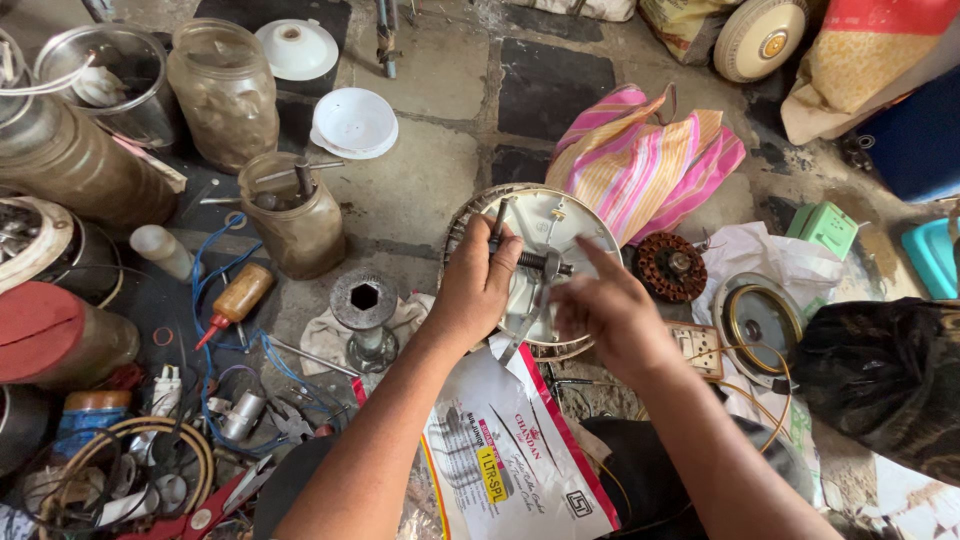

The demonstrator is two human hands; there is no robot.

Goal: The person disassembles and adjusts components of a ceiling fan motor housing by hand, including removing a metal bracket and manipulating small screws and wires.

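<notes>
Left hand [478,285] clamped on puller [522,262] over fan motor [545,235] | puller screw runs left-right | right hand [610,310] touching, fingers apart, just right.

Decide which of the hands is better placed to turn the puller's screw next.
Probably the left hand: its fingers already wrap the dark metal puller screw over the round white motor housing. The right hand steadies a puller arm.

- The left hand [478,285] covers part of the round white metal motor cover [565,232]; its grip on the dark bolt tool [522,258] hides the fingertips.
- The blue plastic bin [925,140] and red round lid [35,330] are cut off by the frame's edges.
</notes>
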